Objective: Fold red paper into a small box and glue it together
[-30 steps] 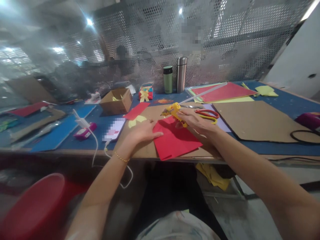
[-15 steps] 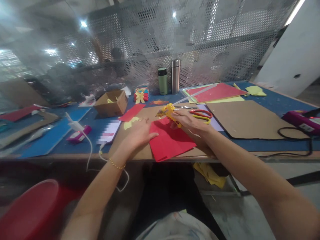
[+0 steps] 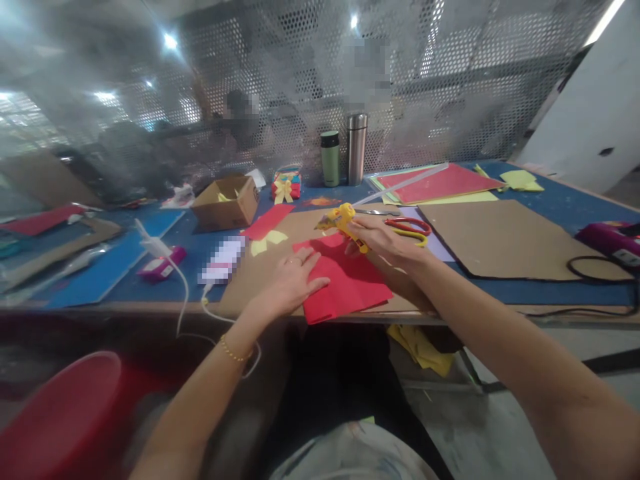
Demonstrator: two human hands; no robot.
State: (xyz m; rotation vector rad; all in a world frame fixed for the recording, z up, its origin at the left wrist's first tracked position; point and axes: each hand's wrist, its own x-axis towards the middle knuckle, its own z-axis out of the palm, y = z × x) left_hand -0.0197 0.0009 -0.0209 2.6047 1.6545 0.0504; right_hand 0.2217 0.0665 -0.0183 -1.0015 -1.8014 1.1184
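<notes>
My right hand [image 3: 383, 241] is closed around a yellow hot glue gun [image 3: 342, 217], with a long clear glue stick [image 3: 400, 185] poking out of its back. The nozzle points left, just above the far edge of a red sheet [image 3: 345, 283]. My left hand [image 3: 291, 280] lies on the sheet's left side, fingers stretched out. Under the sheet is brown cardboard [image 3: 250, 287]. Beyond my left hand lie a yellow paper bow shape [image 3: 269, 243] and a red paper piece [image 3: 270, 221]. Scissors with red and yellow handles [image 3: 413, 230] lie behind my right hand.
A small cardboard box [image 3: 225, 203], a bow-topped gift box [image 3: 287, 187], a green tumbler [image 3: 330, 159] and a steel flask [image 3: 357, 150] stand at the back. A phone [image 3: 223, 260] with a white cable lies left. Brown cardboard [image 3: 510, 240] and coloured sheets [image 3: 440, 183] lie right.
My left hand has moved from the cardboard near the yellow bow shape onto the left part of the red sheet. The glue gun stays over the sheet's far edge in my right hand.
</notes>
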